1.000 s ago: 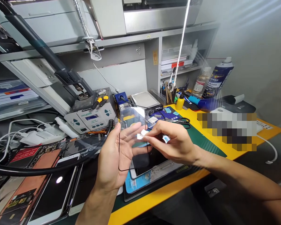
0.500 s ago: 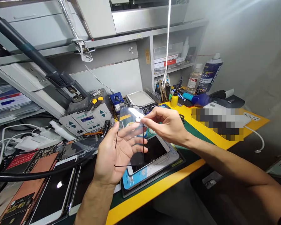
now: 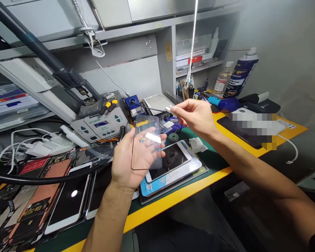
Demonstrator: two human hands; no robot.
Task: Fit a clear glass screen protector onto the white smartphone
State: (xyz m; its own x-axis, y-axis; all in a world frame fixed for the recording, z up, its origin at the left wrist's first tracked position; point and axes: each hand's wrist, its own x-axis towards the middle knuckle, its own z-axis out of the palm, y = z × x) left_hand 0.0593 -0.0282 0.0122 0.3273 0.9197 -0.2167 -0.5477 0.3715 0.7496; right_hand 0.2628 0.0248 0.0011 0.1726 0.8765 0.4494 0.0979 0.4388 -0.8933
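Note:
My left hand holds a clear glass screen protector with a thin black border, tilted up. The thumb lies at its left edge and the spread fingers show through it from behind. To its upper right, my right hand pinches a small white piece, too small to name, apart from the glass. Below the hands lies a white-framed phone with specks or cracks on its dark screen. It rests on a blue and white packet. A crumpled white wipe or tissue sits beside the phone.
At the left are a white phone and opened phone parts, crossed by a black hose. A grey control station stands behind. A spray can, a bottle and a dark phone are at the right.
My right hand has moved up and right, away from the screen protector, with the small white piece still pinched. The crumpled white wipe and the dark phone at right now show.

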